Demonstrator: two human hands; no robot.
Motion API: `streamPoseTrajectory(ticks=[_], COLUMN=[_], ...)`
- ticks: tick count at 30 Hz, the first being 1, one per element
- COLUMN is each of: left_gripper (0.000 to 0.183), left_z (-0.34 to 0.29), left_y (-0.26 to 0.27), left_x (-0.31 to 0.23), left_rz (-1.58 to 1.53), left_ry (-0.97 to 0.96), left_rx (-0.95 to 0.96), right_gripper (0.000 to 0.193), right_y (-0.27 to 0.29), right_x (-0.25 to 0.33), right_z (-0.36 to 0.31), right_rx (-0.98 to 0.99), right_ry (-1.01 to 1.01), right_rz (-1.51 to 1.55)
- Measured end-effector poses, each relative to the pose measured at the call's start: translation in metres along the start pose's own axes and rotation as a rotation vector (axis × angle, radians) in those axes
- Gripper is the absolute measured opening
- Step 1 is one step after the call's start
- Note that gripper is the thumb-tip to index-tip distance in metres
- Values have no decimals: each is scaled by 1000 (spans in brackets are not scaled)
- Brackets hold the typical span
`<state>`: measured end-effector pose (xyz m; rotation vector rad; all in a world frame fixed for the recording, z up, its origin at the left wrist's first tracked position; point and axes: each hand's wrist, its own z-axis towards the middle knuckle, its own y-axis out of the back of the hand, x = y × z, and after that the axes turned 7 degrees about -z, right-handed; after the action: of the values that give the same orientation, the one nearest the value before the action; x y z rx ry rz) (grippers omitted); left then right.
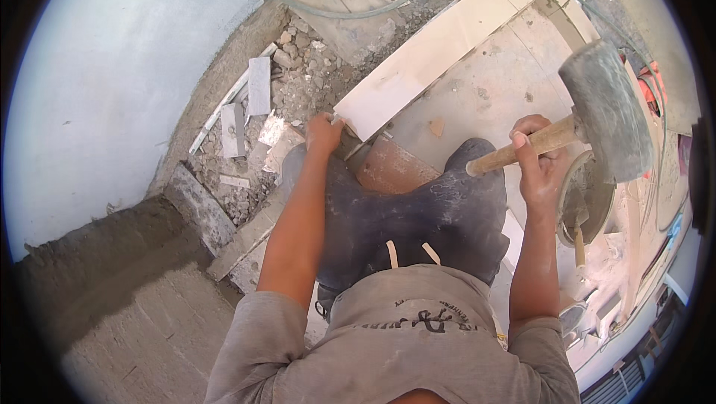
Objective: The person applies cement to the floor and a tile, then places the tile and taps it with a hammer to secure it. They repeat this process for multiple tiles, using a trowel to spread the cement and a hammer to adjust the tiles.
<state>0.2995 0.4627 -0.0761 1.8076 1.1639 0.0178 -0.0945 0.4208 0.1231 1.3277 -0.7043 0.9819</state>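
My right hand (pixel 541 162) is raised and closed round the wooden handle of a mallet (pixel 608 109). Its thick, dark grey head hangs to the right of the hand. My left hand (pixel 324 134) has its fingers curled at the near left corner of a long white tile (pixel 410 91), one of a row of tiles capping a low ledge. What the left fingertips press on is partly hidden. Under the right forearm's outer side stands a round bucket (pixel 605 206) of grey mix, with a trowel (pixel 579 232) resting in it.
Broken rubble (pixel 298 61) and loose grey blocks (pixel 259 85) lie left of the ledge, beside a pale wall (pixel 119 91). A green hose (pixel 321 10) loops across the top. A reddish-brown tile (pixel 395 165) lies between my knees. Scraps and tools clutter the right side.
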Motion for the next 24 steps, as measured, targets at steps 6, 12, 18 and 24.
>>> streamPoseTrajectory(ticks=[6,12,18,24], left_gripper=[55,58,57,58], left_z=[-1,-26,-37,-32], left_y=[-1,9,4,-1], left_x=[-10,-25,-27,-26], left_rz=[163,38,90,131], left_ry=[81,91,7,30], left_rx=[214,162,104,116], right_gripper=[22,22,26,28], right_y=[-35,-123,-168,-191], right_x=[46,46,60,40], right_z=[44,32,44,45], right_rx=[149,402,297,393], right_ry=[-51,221,620,397], right_rz=[164,-270,-410,-318])
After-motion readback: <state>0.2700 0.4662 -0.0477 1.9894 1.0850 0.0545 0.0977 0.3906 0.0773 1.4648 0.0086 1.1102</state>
